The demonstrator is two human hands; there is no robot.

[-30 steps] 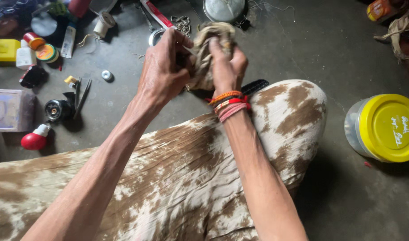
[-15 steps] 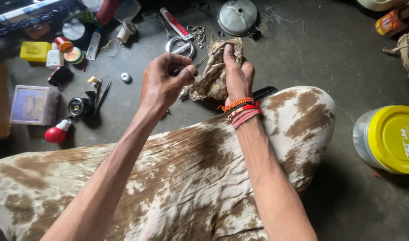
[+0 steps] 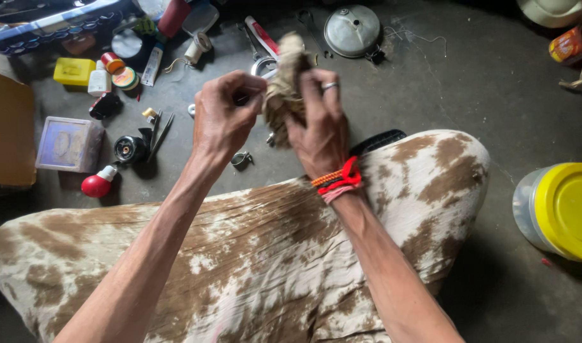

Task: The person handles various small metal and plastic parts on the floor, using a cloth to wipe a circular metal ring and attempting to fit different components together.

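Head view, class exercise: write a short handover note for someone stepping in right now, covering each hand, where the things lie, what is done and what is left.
Left hand: raised over the lap, fingers pinched shut beside the rag; what it pinches is hidden.
Right hand: gripping the dirty crumpled rag, held up between both hands.
Things: small metal clip on the floor below the hands; round metal lid beyond; yellow-lidded jar to the right; red bulb and small tools to the left.
Done: rag is in hand, bunched.
Left: cannot tell from this view how far the wiping has got.

Two hands: left [image 3: 224,121], right [image 3: 319,127]; one rag [image 3: 283,82]; one yellow-lidded jar [image 3: 558,209]; one red bulb [image 3: 97,185].
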